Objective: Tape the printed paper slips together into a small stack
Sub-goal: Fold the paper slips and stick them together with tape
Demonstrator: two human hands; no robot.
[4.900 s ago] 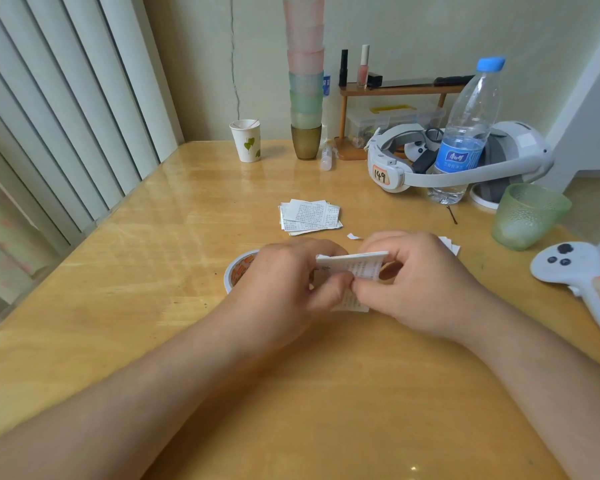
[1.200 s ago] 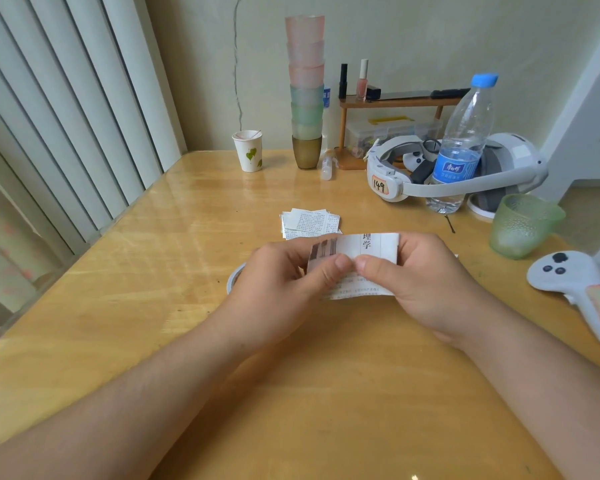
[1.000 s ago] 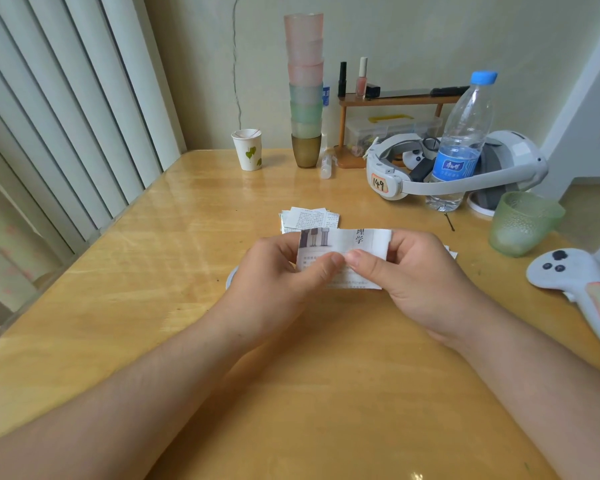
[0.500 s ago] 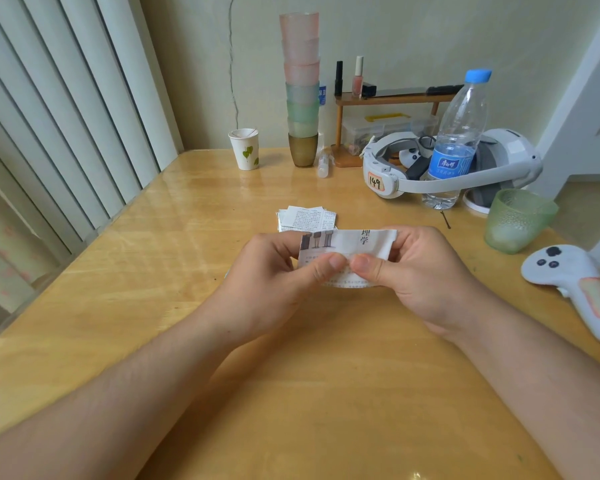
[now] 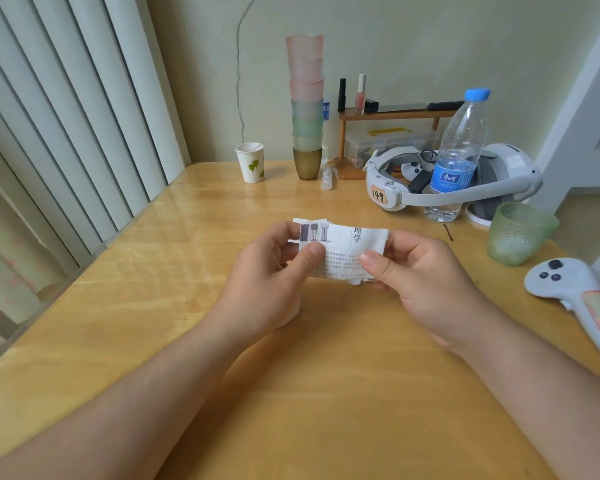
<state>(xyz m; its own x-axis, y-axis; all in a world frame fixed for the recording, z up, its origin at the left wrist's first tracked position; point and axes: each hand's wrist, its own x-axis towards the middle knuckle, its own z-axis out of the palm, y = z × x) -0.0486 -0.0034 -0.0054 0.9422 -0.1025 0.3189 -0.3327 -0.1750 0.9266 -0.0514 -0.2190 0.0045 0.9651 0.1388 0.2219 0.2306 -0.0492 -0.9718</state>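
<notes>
A printed paper slip (image 5: pixel 342 249) with small grey pictures and dark characters is held up over the middle of the wooden table (image 5: pixel 153 289). My left hand (image 5: pixel 267 278) pinches its left end, thumb on the front face. My right hand (image 5: pixel 426 282) pinches its right end the same way. The slip's lower edge is ragged. The pile of other slips on the table and the tape roll are hidden behind the held slip and my hands.
At the back stand a paper cup (image 5: pixel 250 162), a tall stack of tumblers (image 5: pixel 306 105) and a small wooden shelf (image 5: pixel 392 116). On the right are a headset (image 5: pixel 430 188), a water bottle (image 5: pixel 456 157), a green glass (image 5: pixel 518 233) and a white controller (image 5: pixel 575 296).
The slip has been turned from edge-on to face-up between both hands and lifted a little. My thumbs have slid apart along its front. The pile of slips behind is now covered.
</notes>
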